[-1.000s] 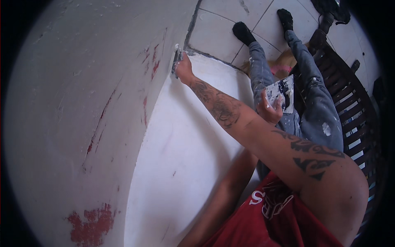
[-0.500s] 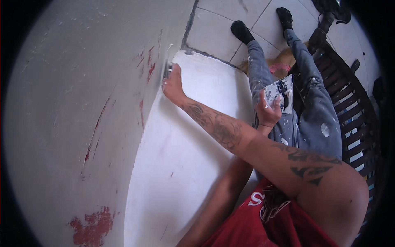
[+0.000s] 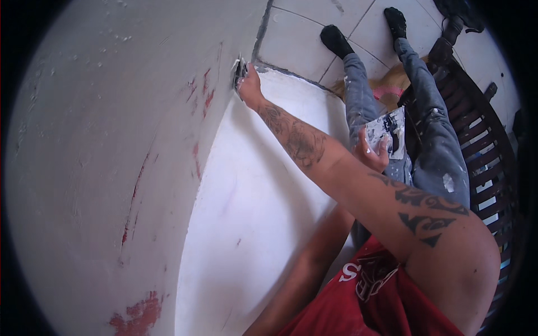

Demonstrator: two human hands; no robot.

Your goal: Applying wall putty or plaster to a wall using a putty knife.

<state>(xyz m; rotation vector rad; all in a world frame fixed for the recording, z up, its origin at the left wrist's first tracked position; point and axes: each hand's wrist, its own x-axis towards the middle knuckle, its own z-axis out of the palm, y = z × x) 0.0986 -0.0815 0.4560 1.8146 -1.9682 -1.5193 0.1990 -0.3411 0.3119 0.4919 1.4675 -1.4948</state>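
Note:
My right arm, tattooed, reaches across to the left. Its hand [image 3: 251,85] is closed around a putty knife [image 3: 240,71], whose blade is against the grey wall [image 3: 112,140] near the far end of a white ledge [image 3: 252,185]. White smears mark the knife and fingers. Beneath that arm passes my left arm. In front of my legs, my left hand [image 3: 374,152] is closed on a flat rectangular plate [image 3: 386,126], smeared with white and black and tilted up. Part of the left forearm is hidden behind the right one.
Red patches [image 3: 140,316] and scratches show on the wall. Pale floor tiles [image 3: 297,39] lie beyond the ledge, under my socked feet [image 3: 336,42]. A dark slatted wooden bench [image 3: 485,151] stands at right. Something tan with a pink band [image 3: 386,92] is partly behind my legs.
My right hand has slid farther away along the wall with the putty knife. The left hand keeps its hold on the plate. The whole view has shifted slightly.

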